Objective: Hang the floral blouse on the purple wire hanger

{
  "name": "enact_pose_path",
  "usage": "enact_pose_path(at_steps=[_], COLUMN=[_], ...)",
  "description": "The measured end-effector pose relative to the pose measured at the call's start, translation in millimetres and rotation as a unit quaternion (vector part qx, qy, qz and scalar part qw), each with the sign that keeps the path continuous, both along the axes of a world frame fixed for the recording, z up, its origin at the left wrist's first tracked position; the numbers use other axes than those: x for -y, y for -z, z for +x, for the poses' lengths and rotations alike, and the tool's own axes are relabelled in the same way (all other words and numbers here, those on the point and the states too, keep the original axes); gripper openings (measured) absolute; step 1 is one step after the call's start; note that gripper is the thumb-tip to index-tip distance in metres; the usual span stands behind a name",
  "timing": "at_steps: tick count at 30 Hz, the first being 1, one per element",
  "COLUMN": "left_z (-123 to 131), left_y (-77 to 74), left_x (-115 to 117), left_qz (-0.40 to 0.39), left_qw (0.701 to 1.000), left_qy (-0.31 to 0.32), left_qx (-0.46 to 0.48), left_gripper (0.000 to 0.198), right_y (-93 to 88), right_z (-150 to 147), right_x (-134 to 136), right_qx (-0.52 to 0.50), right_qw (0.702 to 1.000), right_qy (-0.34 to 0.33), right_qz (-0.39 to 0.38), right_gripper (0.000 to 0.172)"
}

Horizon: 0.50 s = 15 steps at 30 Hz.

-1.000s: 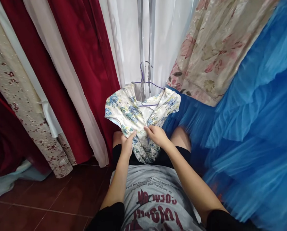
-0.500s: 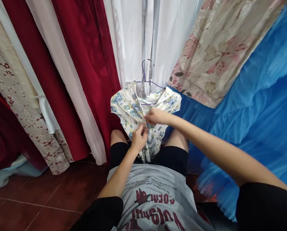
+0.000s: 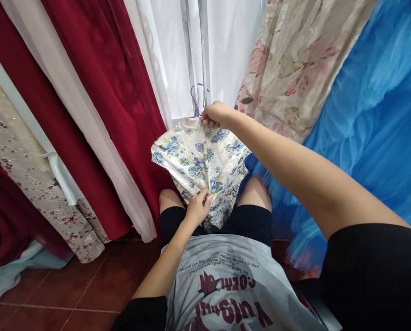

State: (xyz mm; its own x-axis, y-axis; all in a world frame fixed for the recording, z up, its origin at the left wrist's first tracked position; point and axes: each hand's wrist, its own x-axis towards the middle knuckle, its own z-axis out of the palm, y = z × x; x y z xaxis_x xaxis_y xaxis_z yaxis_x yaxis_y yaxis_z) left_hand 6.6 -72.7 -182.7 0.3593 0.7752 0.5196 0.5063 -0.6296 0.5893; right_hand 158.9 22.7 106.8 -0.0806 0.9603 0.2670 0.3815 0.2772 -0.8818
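A white sleeveless-looking floral dress with blue roses hangs on a thin purple hanger, its lower part bunched between my thighs. Its middle seam runs closed from my left hand up to the neckline, like a zip. My left hand pinches the dress at the lower end of this seam. Up at the neckline, beside the hanger's neck, my right hand has its fingers closed on the top of the seam. Any zip pull there is hidden by the fingers.
Dark red drapes and beige sequined cloth hang at the left. White cloth and grey metal uprights stand behind the hanger. Pink-flowered fabric and blue tulle hang right. Below is red tile floor.
My right hand has moved up along the seam from mid-chest to the neckline. The open V at the neck has come together. My left hand stays pinching low on the dress.
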Motion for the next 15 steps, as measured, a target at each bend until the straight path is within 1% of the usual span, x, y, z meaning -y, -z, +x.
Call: enact_pose_path(at_steps=[2, 3, 4, 5, 6, 7, 8, 9, 10, 11, 12, 13, 14, 15], left_z=[1.6, 1.3, -0.2, -2.8, -6.4, -10.8, -15.6, -20.6, -25.3, -29.2, -32.2, -34.1, -34.9, -34.8], left_y=[19.1, 30.3, 41.9, 53.3, 64.0, 73.5, 81.8, 88.6, 94.0, 98.0, 100.4, 101.5, 101.4, 100.3], left_x=[-2.7, -4.2, -5.5, -6.1, -5.9, -5.0, -3.7, -2.2, -0.9, 0.1, 0.8, 1.3, 1.7, 2.0], left_qz=[-0.021, -0.04, -0.068, -0.103, -0.141, -0.18, -0.215, -0.23, -0.241, -0.255, -0.27, -0.279, -0.287, -0.294], left_qw=[0.999, 0.997, 0.993, 0.988, 0.983, 0.977, 0.971, 0.968, 0.965, 0.961, 0.957, 0.954, 0.951, 0.948], left_qy=[0.007, 0.013, 0.021, 0.03, 0.04, 0.051, 0.063, 0.076, 0.085, 0.097, 0.105, 0.111, 0.115, 0.117], left_qx=[0.043, 0.07, 0.094, 0.109, 0.114, 0.104, 0.086, 0.074, 0.062, 0.044, 0.025, 0.015, 0.01, 0.01], left_gripper=[0.014, 0.015, 0.019, 0.025, 0.03, 0.032, 0.032, 0.032, 0.032, 0.032, 0.031, 0.032, 0.032, 0.033], right_y=[4.3, 12.7, 26.5, 46.3, 72.1, 103.4, 138.9, 177.1, 216.2, 254.5, 290.4, 322.8, 351.1, 374.9], right_z=[10.5, 19.5, 31.5, 46.4, 63.8, 83.3, 103.8, 124.5, 144.0, 161.4, 175.6, 186.3, 193.5, 197.8], right_x=[18.3, 32.3, 49.2, 68.6, 90.2, 113.8, 139.3, 166.8, 195.7, 225.3, 254.7, 282.6, 308.1, 330.1], right_qx=[0.038, 0.063, 0.089, 0.105, 0.114, 0.115, 0.109, 0.104, 0.099, 0.095, 0.101, 0.104, 0.103, 0.097], right_qw=[0.999, 0.998, 0.994, 0.991, 0.989, 0.989, 0.991, 0.988, 0.972, 0.936, 0.911, 0.89, 0.87, 0.851], right_qy=[-0.006, -0.014, -0.033, -0.052, -0.069, -0.08, -0.076, -0.047, 0.03, 0.123, 0.177, 0.212, 0.243, 0.273], right_qz=[0.006, 0.023, 0.045, 0.068, 0.071, 0.046, -0.01, -0.102, -0.21, -0.316, -0.359, -0.39, -0.417, -0.439], right_gripper=[0.019, 0.019, 0.02, 0.02, 0.022, 0.026, 0.03, 0.031, 0.032, 0.034, 0.036, 0.037, 0.039, 0.042])
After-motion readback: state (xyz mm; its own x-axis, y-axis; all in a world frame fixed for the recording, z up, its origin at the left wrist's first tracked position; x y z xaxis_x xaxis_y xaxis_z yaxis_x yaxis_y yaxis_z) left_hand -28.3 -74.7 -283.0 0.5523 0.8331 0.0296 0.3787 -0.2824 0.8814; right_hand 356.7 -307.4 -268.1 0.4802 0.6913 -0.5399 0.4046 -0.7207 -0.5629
